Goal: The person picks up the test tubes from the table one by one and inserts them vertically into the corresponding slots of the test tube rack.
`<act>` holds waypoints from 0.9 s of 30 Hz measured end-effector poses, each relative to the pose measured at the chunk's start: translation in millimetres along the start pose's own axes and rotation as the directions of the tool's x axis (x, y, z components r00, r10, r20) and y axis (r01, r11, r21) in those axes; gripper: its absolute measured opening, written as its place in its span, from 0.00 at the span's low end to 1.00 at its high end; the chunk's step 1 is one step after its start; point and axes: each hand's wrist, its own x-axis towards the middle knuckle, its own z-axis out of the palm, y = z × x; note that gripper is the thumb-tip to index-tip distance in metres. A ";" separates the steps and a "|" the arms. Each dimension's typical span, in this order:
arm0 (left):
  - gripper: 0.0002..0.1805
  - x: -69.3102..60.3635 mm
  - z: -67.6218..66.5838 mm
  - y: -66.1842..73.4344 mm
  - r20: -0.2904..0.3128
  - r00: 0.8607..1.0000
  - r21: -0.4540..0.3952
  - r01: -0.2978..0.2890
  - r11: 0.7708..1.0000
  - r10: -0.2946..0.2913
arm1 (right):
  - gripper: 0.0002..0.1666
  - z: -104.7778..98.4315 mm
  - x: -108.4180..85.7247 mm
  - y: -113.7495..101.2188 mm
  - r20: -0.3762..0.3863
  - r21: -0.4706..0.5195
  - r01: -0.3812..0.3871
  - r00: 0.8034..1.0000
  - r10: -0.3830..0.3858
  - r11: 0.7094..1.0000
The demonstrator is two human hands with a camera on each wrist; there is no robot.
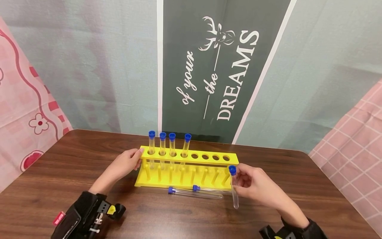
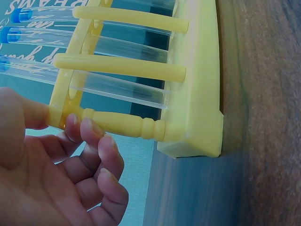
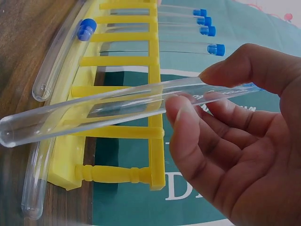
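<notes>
A yellow test tube rack (image 1: 191, 160) stands on the table, with several blue-capped test tubes (image 1: 172, 146) upright in its left holes; the rightmost of these tilts. My left hand (image 1: 126, 163) pinches the rack's left end, thumb and fingertips on the upper bar, as the left wrist view shows. Beside the rack's right end, my right hand (image 1: 256, 184) holds a clear test tube (image 3: 127, 106) between thumb and fingers, blue cap up and rounded end down. This tube is in front of the rack, outside the holes.
Two more capped test tubes lie on the table along the rack's front: one nearer tube (image 1: 197, 194) and one tube (image 1: 213, 190) against the base. The wooden table (image 1: 167, 219) ends at a printed curtain (image 1: 131, 83) behind the rack.
</notes>
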 end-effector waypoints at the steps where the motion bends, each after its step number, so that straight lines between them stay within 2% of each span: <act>1: 0.22 -0.1 0.0 0.2 0.000 1.000 0.000 0.001 1.000 -0.001 | 0.13 0.0 0.0 0.1 -0.005 -0.002 0.008 1.000 -0.008 1.000; 6: 0.22 -0.5 0.2 0.6 -0.002 1.000 0.003 -0.001 1.000 0.001 | 0.13 0.2 -0.1 0.9 -0.021 -0.016 0.042 0.999 -0.042 0.999; 15: 0.22 -0.9 0.3 0.9 -0.005 1.000 0.005 -0.006 1.000 0.006 | 0.13 -0.1 -0.5 -0.1 -0.012 0.008 0.042 0.999 -0.042 0.999; 22: 0.22 -0.6 0.0 1.7 -0.001 1.000 0.006 0.002 1.000 -0.002 | 0.13 -0.1 0.8 -1.8 -0.033 0.020 0.088 0.996 -0.087 0.996; 27: 0.22 -0.9 0.2 2.1 0.000 1.000 0.002 0.010 1.000 -0.010 | 0.12 -2.3 3.0 -5.6 -0.026 0.024 0.068 0.997 -0.067 0.997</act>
